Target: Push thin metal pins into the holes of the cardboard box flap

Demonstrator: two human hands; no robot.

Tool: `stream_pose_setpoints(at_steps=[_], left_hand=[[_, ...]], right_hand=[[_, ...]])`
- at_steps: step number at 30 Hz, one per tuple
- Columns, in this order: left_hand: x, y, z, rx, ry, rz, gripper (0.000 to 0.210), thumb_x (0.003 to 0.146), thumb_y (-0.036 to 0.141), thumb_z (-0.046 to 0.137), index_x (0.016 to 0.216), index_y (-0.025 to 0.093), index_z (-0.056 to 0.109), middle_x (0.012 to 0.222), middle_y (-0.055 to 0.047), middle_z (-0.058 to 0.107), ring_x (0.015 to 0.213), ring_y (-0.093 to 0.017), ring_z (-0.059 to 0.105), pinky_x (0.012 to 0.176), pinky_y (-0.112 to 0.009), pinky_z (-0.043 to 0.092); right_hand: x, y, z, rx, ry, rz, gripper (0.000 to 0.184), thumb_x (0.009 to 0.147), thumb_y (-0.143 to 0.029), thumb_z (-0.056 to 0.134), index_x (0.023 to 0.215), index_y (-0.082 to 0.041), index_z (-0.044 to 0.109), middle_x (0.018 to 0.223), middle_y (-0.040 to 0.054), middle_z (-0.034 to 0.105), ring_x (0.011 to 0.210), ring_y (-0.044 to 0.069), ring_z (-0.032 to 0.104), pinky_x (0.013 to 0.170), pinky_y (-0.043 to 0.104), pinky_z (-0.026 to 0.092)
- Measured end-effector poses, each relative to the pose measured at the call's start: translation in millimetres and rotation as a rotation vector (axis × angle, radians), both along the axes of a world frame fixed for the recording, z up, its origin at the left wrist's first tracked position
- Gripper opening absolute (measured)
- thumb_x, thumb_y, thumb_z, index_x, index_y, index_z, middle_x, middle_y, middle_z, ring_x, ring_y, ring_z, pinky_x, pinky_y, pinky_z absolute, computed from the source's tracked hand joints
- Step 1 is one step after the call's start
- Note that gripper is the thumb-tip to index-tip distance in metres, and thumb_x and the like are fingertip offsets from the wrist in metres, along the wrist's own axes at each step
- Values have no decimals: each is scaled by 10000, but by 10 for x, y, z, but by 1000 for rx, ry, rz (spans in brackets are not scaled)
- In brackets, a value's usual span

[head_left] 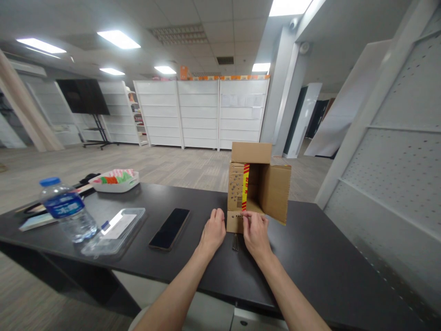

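The one view looks from the person's head, forward and down across the worktop [310,262], the box [260,188] near and right of centre; beyond, it takes in white cabinets [199,115] and ceiling [223,43], the dim far left perhaps unclear.

Blue-capped water bottle [65,207], clear plastic case [132,221], dark phone [170,229], white basket [119,187], black screen [82,96] on wheeled stand [98,126]

Print on red-yellow tape [245,186] at L side of open brown cardboard box [263,184]: too small to read. Just in front of box, thin dark metal pcs [235,242], type unclear. At box's btm flap [233,224], bare R hand [257,231]; item in its grip, if any, can't tell. L of box, bare L hand [213,229], fingertips hidden. Behind box, white sheets' [237,100] text illegible.
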State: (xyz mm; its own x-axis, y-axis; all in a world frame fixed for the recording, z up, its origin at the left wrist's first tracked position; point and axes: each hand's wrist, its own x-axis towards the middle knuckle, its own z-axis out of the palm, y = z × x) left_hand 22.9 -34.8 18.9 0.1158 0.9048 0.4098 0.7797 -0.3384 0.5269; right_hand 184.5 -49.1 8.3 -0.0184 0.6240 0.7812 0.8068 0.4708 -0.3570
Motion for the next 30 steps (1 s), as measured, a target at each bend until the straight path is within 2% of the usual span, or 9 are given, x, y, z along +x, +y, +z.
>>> stream_pose_setpoints(at_steps=[18, 26, 30], left_hand=[[1, 2, -7, 11, 5, -1, 174, 886, 67, 361, 877, 224, 437, 948, -43, 528, 859, -162, 588, 773, -276, 463], [2, -12, 4, -14, 9, 7, 169, 897, 73, 365, 886, 225, 438, 967, -44, 536, 848, -156, 599, 747, -266, 457], [3, -15, 8, -21, 7, 10, 161, 895, 78, 370, 886, 225, 436, 971, -46, 536, 846, -159, 601, 732, -267, 455]], right_hand=[[41, -78, 54, 71, 59, 122, 138, 983, -190, 460, 1014, -197, 594, 956, 66, 692, 897, 215, 612, 838, 363, 414], [70, -77, 5, -4, 155, 171, 125, 973, -255, 504, 1031, -198, 597, 915, 60, 680, 790, 196, 604, 762, 341, 467], [65, -82, -1, -54, 198, 226, 117, 972, -270, 508, 980, -201, 602, 863, 44, 665, 741, 179, 600, 710, 307, 477]])
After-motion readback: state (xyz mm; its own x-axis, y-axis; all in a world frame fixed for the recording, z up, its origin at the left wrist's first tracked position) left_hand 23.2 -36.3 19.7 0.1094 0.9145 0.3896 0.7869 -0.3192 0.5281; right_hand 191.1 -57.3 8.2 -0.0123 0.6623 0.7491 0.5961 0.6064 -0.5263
